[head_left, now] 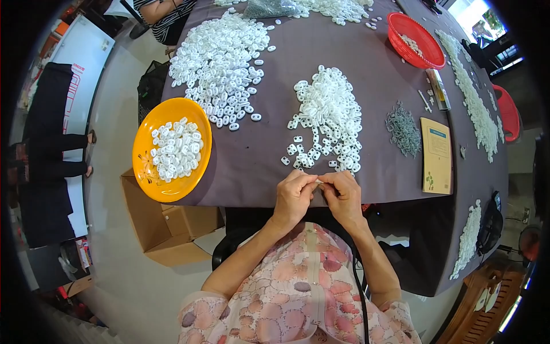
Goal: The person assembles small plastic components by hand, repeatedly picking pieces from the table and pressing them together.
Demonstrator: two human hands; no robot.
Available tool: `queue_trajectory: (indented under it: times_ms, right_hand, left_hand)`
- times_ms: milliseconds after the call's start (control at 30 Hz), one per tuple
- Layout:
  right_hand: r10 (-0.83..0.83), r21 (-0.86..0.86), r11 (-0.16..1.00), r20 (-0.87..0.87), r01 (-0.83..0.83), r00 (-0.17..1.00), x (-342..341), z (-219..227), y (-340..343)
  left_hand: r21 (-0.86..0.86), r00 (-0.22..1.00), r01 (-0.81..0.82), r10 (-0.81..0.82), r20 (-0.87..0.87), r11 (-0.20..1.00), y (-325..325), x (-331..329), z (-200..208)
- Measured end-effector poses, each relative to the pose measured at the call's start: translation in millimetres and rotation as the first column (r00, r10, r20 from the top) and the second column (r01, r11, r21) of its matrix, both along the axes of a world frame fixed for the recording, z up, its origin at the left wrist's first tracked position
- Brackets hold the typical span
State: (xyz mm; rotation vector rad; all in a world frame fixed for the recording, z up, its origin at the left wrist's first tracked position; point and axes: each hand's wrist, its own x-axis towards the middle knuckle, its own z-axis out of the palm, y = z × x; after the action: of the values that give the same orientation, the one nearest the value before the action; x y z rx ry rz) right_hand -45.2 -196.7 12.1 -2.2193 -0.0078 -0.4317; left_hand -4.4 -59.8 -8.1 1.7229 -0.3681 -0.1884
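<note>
At the table's near edge, my left hand (293, 196) and my right hand (342, 198) meet, fingertips pinched together on a small white plastic piece (319, 181). My fingers cover most of it, so its full shape is hidden. Just beyond them spreads a pile of small white two-holed plastic pieces (331, 106), with loose ones at its near end. Farther left lies a bigger heap of white oval two-holed pieces (220, 57). An orange plate (197, 129) at the left corner holds white oval pieces. To the right is a small pile of thin grey parts (403, 131), possibly screws.
A tan booklet (437, 155) lies right of the grey parts, with a narrow box (438, 89) beyond it. A red basket (409, 31) stands at the far right. Below the plate, an open cardboard box (163, 229) sits on the floor. Another person's arm (157, 10) shows at the far left.
</note>
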Motion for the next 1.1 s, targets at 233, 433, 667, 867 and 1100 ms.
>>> queue_trajectory:
  times_ms: [233, 433, 667, 867, 1100]
  right_hand:
    - [-0.031, 0.077, 0.996, -0.032, 0.034, 0.999, -2.7, -4.9, -1.7]
    - [0.002, 0.057, 0.998, -0.005, -0.002, 1.000, -4.1, -6.0, -3.9]
    - [-0.018, 0.072, 0.997, -0.031, 0.020, 0.999, -4.3, -11.9, -5.1]
    - [0.024, 0.062, 0.998, -0.014, -0.023, 1.000, -0.5, -8.0, -6.4]
    - [0.050, 0.053, 0.997, -0.027, -0.048, 0.998, 1.2, -8.4, -8.7]
  left_hand:
    - [-0.017, 0.999, -0.020, 0.021, 0.043, 1.000, -3.6, -0.4, 1.3]
    - [0.032, 0.996, -0.011, 0.014, -0.086, 0.999, -2.4, 1.9, 5.3]
    - [0.040, 0.977, 0.006, 0.003, -0.215, 0.999, -1.7, 4.7, 11.1]
    - [0.037, 0.974, 0.048, -0.038, -0.224, 0.998, 1.9, 4.6, 12.3]
    - [0.097, 0.978, 0.087, -0.066, -0.198, 0.992, 0.0, 7.5, 12.7]
